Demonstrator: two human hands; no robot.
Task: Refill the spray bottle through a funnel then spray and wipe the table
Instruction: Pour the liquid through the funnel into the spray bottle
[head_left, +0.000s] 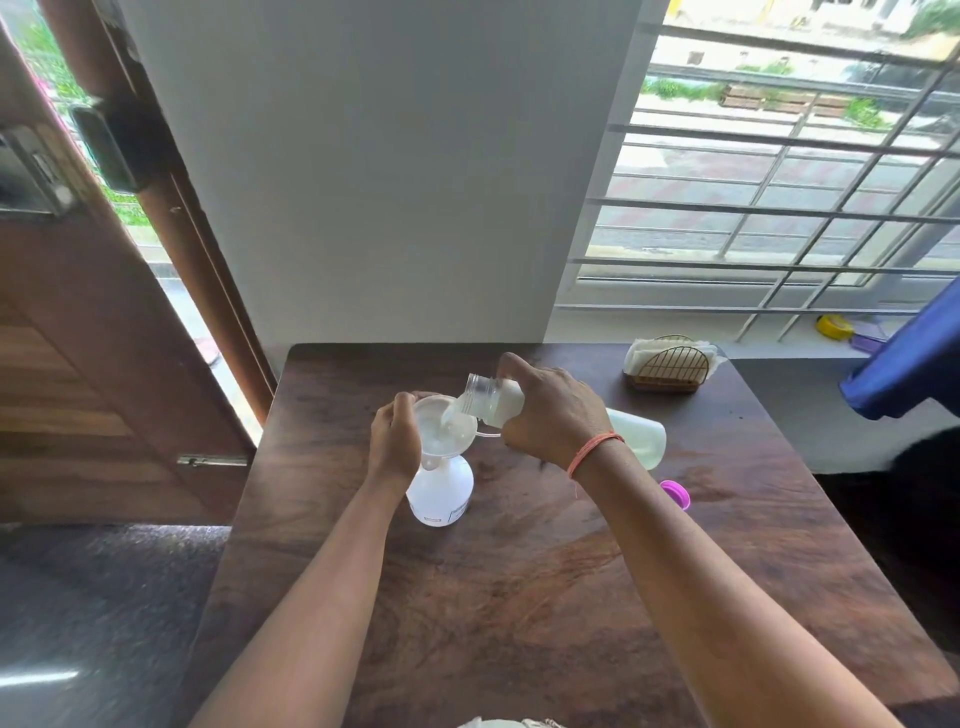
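A white spray bottle (440, 492) stands upright on the dark wooden table (519, 571) with its head off. A white funnel (445, 425) sits in its neck. My left hand (396, 441) grips the funnel's rim on the left side. My right hand (550, 415) holds a clear refill bottle (493, 401) tipped on its side, mouth over the funnel, and milky liquid runs into the funnel. The refill bottle's base (641, 436) shows behind my right wrist. A pink cap (675, 493) lies on the table to the right of my forearm.
A gold wire holder with napkins (670, 366) stands at the table's far right corner. A white wall rises behind the table, a barred window at right with a yellow object (835, 326) on its sill. A blue cloth (909, 364) hangs at right. A wooden door stands at left.
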